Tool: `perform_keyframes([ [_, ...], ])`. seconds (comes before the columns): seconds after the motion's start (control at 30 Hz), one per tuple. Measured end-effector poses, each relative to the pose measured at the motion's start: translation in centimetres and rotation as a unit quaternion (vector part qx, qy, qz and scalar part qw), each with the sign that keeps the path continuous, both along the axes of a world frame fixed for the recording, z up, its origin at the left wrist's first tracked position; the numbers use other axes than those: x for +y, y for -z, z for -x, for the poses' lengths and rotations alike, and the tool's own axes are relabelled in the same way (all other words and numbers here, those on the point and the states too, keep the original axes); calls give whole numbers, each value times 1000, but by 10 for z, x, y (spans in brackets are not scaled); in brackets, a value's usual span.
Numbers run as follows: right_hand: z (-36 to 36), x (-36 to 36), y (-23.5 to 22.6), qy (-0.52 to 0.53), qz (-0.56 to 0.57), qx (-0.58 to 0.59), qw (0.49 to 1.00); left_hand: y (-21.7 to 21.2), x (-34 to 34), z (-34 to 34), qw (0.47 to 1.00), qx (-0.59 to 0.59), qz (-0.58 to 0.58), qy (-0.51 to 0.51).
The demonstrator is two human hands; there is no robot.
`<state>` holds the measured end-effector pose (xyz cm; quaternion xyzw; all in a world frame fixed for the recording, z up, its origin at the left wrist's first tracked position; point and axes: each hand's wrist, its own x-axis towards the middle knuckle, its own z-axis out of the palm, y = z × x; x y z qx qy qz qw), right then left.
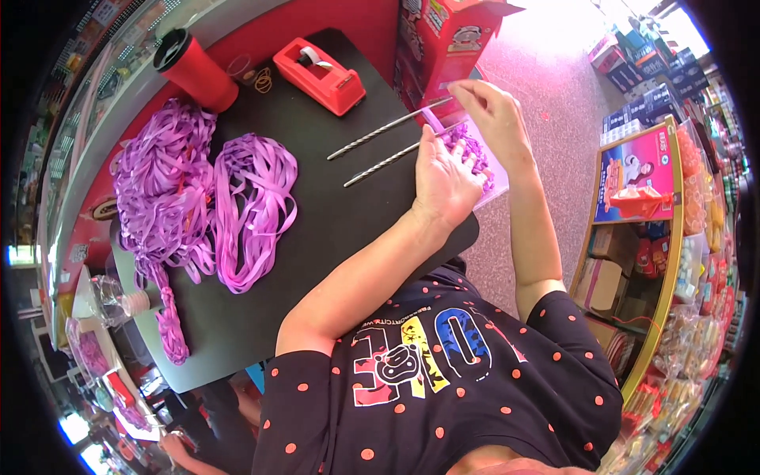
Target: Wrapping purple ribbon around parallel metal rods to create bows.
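Note:
Two slim twisted metal rods [384, 165] lie side by side over the black table's right part, pointing away to the left. Purple ribbon [431, 119] loops around their right ends. My left hand [450, 180] is at the lower rod, thumb raised beside it and fingers curled into bunched purple ribbon. Above it, my right hand [492, 117] bends down with its fingertips pinched together close to the upper rod's end. What the pinch holds is too small to make out. A pale tray-like surface [497, 188] shows under the bunched ribbon.
Two purple ribbon bundles [257, 210] lie on the black table [324, 229]. Behind them stand a red tumbler [198, 71] and a red tape dispenser [321, 77], with rubber bands between. A red box [451, 47] stands beyond. Shelves [633, 269] line the right; another person's arm [186, 455] shows lower left.

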<state>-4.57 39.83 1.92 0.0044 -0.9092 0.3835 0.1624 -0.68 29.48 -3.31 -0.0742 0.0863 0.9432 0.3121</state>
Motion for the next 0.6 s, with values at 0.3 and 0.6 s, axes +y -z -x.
perform_keyframes([
  [0.3,122,-87,-2,-183,165,-177,953,14,-2,-7,993,83,-76,24],
  [0.6,149,-106,-4,-132,205,-359,901,13,0,-3,998,25,-48,23],
])
